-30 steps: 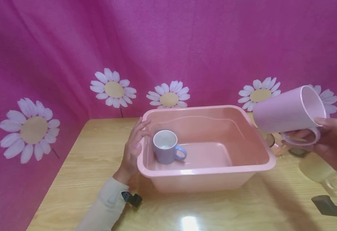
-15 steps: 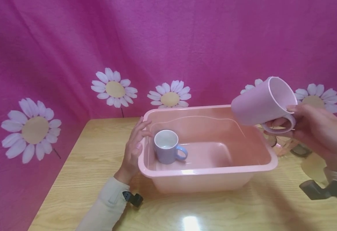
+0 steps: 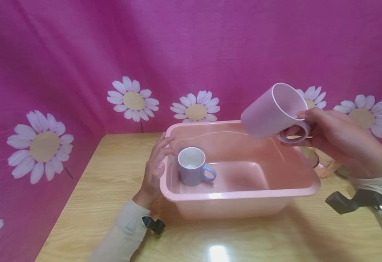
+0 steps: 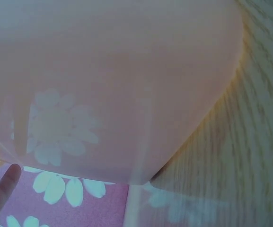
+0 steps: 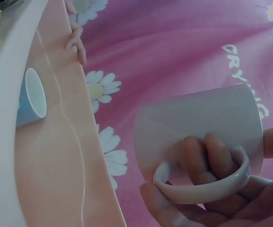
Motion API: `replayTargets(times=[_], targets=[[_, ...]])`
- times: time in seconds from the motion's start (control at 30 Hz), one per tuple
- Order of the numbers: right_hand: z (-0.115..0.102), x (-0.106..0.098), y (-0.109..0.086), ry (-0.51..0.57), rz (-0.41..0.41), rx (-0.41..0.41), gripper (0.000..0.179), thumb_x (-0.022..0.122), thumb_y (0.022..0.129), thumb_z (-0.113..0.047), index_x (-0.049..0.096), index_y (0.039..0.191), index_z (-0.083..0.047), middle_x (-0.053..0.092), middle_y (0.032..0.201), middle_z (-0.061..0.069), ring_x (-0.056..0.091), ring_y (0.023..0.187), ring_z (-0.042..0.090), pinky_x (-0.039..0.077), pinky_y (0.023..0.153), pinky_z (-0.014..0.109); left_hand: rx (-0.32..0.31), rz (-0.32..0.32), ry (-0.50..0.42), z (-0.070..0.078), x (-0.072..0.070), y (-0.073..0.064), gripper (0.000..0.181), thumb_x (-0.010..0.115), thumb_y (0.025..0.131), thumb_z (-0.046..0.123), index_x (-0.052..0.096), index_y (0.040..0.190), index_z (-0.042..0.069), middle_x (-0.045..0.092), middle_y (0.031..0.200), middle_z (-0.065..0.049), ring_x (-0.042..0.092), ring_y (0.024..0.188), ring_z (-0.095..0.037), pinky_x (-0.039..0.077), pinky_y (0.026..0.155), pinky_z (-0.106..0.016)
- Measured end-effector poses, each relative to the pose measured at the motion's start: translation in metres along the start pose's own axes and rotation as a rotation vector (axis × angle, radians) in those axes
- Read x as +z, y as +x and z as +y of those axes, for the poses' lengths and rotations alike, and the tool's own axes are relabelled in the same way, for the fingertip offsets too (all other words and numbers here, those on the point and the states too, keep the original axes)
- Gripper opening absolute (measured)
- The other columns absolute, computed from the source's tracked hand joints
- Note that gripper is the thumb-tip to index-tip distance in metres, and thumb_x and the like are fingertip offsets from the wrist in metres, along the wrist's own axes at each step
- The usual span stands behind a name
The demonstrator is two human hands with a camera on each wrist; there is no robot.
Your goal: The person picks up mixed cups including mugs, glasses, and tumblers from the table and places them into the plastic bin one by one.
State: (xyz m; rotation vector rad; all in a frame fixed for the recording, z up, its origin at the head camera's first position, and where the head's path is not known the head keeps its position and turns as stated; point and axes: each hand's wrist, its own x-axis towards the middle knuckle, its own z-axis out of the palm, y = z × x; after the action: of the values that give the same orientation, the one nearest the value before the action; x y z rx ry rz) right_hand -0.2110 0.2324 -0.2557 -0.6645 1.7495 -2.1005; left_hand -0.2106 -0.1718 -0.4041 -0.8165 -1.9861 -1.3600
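A lilac mug (image 3: 266, 112) is held by my right hand (image 3: 338, 138) above the back right of a pink plastic basin (image 3: 236, 194). The mug leans, its mouth facing up and right. In the right wrist view, two fingers (image 5: 205, 158) pass through the mug's handle (image 5: 202, 191), and the thumb lies at its rim. My left hand (image 3: 153, 171) grips the basin's left rim, fingers over the edge. Inside the basin, near that hand, a grey-blue mug (image 3: 191, 174) with a white interior and light blue handle stands upright.
Behind the basin's right end, partly hidden by my right arm, are transparent glassware pieces (image 3: 323, 163). The basin stands on a light wooden table (image 3: 89, 189). A magenta cloth (image 3: 191, 54) with white daisies hangs right behind the table.
My right hand has carried the lilac mug leftward, from outside the basin's right end to over it. The left hand has stayed on the rim; the head view has shifted slightly.
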Motion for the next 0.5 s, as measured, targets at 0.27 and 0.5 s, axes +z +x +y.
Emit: replayTargets(times=[0.27,0.5], targets=[[-0.006,0.01,0.009,-0.209,0.08,0.068,0.035,0.037,0.103,-0.013,0.066,0.1,0.005,0.071,0.091,0.018,0.07,0.09,0.026,0.057,0.078,0.038,0.01,0.004,-0.028,0.003,0.002,0.002,0.04,0.029,0.085,0.023,0.058,0.099,-0.001,0.046,0.142,-0.014,0.02,0.144,-0.032,0.013,0.115,-0.057],[-0.013,0.019,0.024,-0.295,0.032,0.136,0.032,0.038,0.103,-0.017,0.061,0.099,0.005,0.065,0.084,0.015,0.064,0.078,0.023,0.056,0.082,0.041,-0.006,-0.005,-0.023,0.003,-0.001,0.0,0.04,0.029,0.085,0.022,0.058,0.101,-0.001,0.045,0.144,-0.014,0.019,0.145,-0.031,0.012,0.115,-0.058]])
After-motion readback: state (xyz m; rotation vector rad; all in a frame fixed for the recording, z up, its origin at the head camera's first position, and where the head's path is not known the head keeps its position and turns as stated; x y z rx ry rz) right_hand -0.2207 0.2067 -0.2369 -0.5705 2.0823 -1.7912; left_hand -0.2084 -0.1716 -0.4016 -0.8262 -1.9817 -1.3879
